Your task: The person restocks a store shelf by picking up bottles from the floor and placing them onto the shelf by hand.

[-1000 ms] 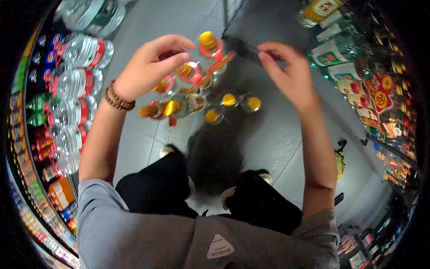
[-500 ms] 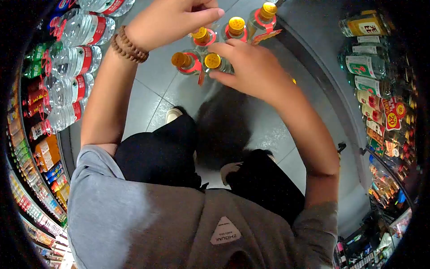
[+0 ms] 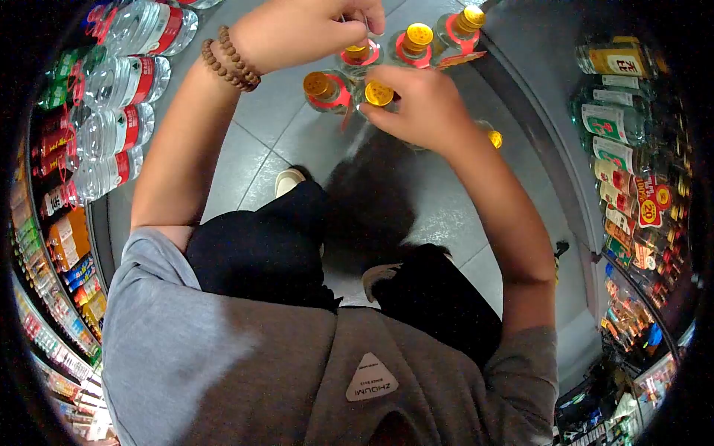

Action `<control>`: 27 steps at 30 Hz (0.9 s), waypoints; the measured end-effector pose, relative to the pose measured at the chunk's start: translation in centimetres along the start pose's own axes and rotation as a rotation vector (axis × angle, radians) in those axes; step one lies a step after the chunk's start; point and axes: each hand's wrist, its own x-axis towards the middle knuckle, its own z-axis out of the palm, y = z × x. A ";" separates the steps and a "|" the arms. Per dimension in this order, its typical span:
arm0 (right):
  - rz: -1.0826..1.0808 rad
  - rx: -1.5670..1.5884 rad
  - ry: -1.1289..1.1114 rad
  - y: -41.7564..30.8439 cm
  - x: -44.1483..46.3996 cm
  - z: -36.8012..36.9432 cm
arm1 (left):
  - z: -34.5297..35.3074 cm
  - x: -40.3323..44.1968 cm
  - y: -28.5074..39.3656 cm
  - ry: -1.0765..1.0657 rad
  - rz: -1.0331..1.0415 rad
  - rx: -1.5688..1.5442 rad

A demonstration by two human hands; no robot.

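My right hand (image 3: 422, 105) has its thumb and fingers closed around the neck of a clear bottle, just under its gold cap (image 3: 378, 93). Above and to the left, my left hand (image 3: 316, 28) is held with fingers curled and pinched over a second gold-capped bottle (image 3: 355, 53); whatever is between its fingertips is too small to make out. Beside these, a bottle with a darker gold cap (image 3: 317, 83) and a red neck tag stands on the floor. Two more gold-capped bottles, one nearer (image 3: 419, 36) and one farther right (image 3: 470, 18), stand behind.
Another bottle with a yellow cap (image 3: 494, 139) is partly hidden by my right forearm. Large water jugs (image 3: 134, 80) line the left shelf. Glass bottles (image 3: 613, 123) fill the right shelf above a dark ledge. Grey tiles (image 3: 256, 141) form the floor between my feet and the bottles.
The view has shifted, so the bottles appear farther right and more of the yellow-capped one by my forearm shows. My right fingers have drawn in closer around the bottle's neck.
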 end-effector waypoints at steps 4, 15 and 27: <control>-0.001 0.014 0.042 -1.3 0.0 -2.1 | -0.3 0.1 0.6 -0.078 -0.038 -0.034; -0.012 0.598 0.348 -3.9 -0.4 -9.0 | 0.5 -1.5 0.7 -0.160 0.241 0.158; 0.060 0.849 0.737 -5.7 -1.9 -14.8 | 5.2 1.1 6.6 0.385 0.300 -0.018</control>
